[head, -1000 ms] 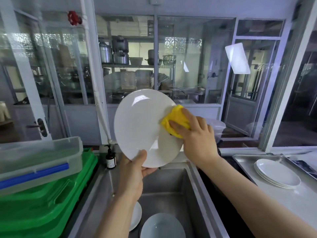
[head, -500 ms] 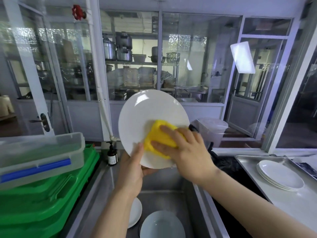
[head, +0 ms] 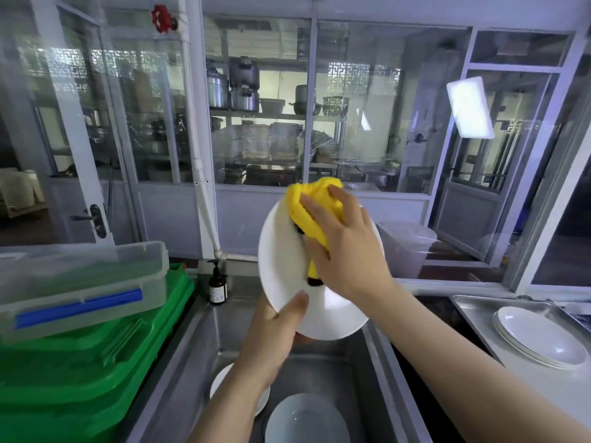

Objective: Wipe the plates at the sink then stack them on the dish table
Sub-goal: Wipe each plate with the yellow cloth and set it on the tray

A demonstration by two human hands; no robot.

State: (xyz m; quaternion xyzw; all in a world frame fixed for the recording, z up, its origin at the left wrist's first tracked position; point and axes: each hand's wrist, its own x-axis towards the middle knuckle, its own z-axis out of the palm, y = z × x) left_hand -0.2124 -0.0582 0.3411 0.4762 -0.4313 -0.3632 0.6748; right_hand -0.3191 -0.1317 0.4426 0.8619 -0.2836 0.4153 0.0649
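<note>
A white plate (head: 281, 266) stands nearly upright above the steel sink (head: 323, 372). My left hand (head: 278, 334) grips its lower rim, thumb on the face. My right hand (head: 345, 247) holds a yellow cloth (head: 315, 203) and presses it against the plate's upper part. Two more white plates lie in the sink, one in the middle (head: 307, 420) and one partly hidden behind my left forearm (head: 220, 382). A stack of white plates (head: 540, 337) rests on the steel dish table (head: 479, 311) at the right.
Green crates (head: 80, 372) with a clear lidded box (head: 73, 282) on top stand left of the sink. A dark pump bottle (head: 218, 287) sits at the sink's back left corner. A translucent bin (head: 406, 247) stands behind the plate. Glass partitions close the back.
My right hand has swept the yellow cloth from the plate's right edge, down across its lower middle, then up to the top. The plate has tilted and the view has shifted a little.
</note>
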